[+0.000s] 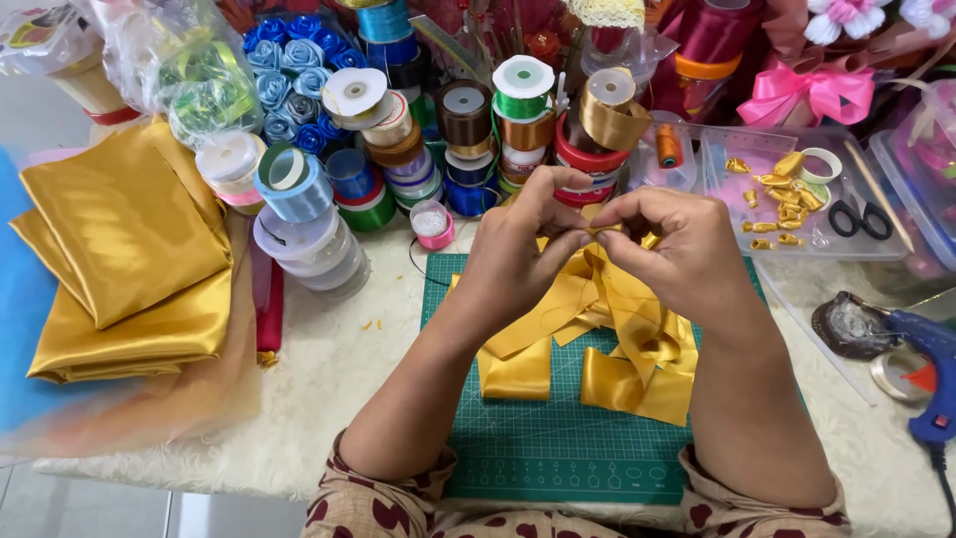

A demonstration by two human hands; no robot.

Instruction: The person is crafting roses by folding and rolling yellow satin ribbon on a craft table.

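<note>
Left hand (523, 244): raised over the green cutting mat (558, 438), fingers bent and pinched on the top of the gold ribbon (607, 329); the fingertips meet those of the other hand, and the exact spot they grip is hidden behind the knuckles.
Right hand (677, 244): just beside the left hand over the far end of the mat, also pinched on the ribbon; its fingers curl inward, so the part it holds cannot be made out.
Gold ribbon: hangs from both hands in folded loops, the lower ends lying on the mat; the wrists cover its upper part.
Green cutting mat: lies flat on the white furry table cover (329, 389); both forearms and the ribbon cover much of its grid.
Ribbon spools (468, 130): stacked in a crowded row behind the mat in green, brown, gold, blue and red; the rear ones are half hidden by the front ones.
Blue fabric roses (289, 75): behind the spools, left of the mat, partly covered by a plastic bag.
Gold cloth (124, 249): folded in a pile well left of the mat.
Clear tray (896, 244): right of the mat's far corner, holding small gold pieces too small to identify and black scissors (861, 217).
Blue glue gun (931, 369): right of the mat, cut off by the picture edge.
Pink bow (812, 90): behind the tray, near the top edge.
</note>
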